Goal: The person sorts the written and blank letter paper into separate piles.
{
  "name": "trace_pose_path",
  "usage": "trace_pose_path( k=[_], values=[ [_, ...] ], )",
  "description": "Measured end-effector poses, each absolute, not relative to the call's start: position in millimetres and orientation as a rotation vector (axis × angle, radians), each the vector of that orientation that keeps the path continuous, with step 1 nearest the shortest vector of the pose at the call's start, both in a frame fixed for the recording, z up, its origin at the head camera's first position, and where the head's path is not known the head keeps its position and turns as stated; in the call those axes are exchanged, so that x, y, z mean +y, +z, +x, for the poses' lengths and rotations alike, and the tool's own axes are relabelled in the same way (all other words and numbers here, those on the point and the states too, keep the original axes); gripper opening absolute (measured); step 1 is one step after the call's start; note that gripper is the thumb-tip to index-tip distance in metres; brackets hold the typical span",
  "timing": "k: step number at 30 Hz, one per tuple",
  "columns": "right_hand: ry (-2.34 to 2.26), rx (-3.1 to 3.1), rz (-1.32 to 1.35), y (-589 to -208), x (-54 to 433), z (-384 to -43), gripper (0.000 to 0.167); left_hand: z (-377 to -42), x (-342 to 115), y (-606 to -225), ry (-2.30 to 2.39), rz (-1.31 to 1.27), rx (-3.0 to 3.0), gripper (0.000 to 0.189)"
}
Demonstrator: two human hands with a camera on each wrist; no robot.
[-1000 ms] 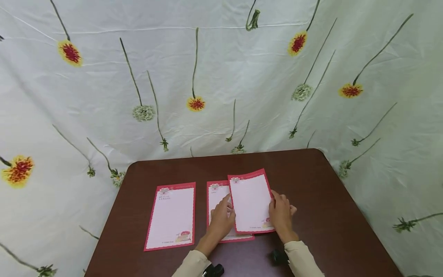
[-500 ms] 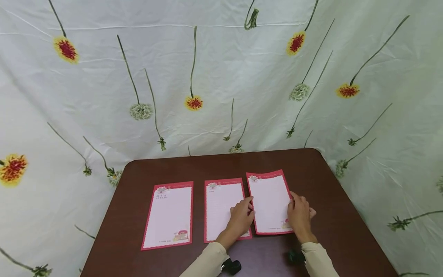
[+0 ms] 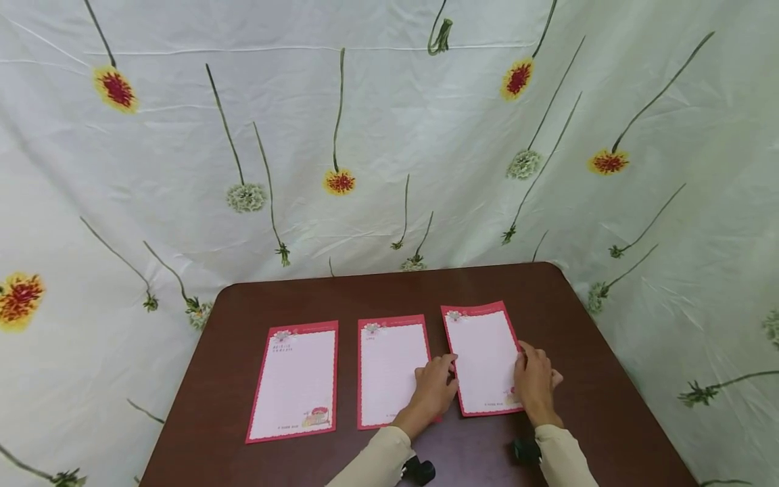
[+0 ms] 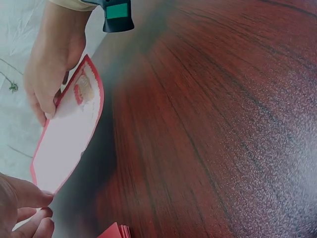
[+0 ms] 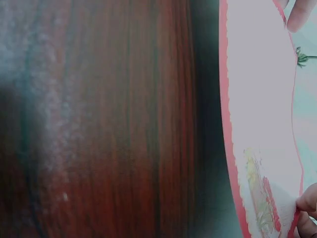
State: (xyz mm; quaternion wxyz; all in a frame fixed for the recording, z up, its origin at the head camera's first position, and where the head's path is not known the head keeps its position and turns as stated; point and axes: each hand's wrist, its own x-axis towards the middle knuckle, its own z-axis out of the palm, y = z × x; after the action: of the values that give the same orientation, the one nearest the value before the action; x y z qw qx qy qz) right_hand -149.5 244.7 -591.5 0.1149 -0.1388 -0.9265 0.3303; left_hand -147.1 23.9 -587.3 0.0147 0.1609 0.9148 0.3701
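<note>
Rightmost sheet (image 3: 485, 358) pinched at opposite edges
Your left hand (image 3: 433, 389) and right hand (image 3: 535, 382) grip it (brown tabletop (image 3: 602, 412) stretches rightward).

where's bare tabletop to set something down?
Bare table: right of the right hand, left of the left sheet, and the strip between the sheets and floral cloth.
Crowded: between the middle sheet and right sheet, where the left hand is.

Draped-off corner, home or studio I can't tell
Flowered pale cloth (image 3: 389, 128) hangs behind a dark wood-grained counter (image 3: 389, 294)
</note>
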Motion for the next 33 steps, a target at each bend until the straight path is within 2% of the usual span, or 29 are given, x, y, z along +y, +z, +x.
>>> trace_pose_path(
  k=[33],
  values=[
    [0.935, -2.758, -0.486, -614, 244, -151, 0.041, -141, 29, -594, 0.867, 0.542, 2.909, 0.045]
  ],
)
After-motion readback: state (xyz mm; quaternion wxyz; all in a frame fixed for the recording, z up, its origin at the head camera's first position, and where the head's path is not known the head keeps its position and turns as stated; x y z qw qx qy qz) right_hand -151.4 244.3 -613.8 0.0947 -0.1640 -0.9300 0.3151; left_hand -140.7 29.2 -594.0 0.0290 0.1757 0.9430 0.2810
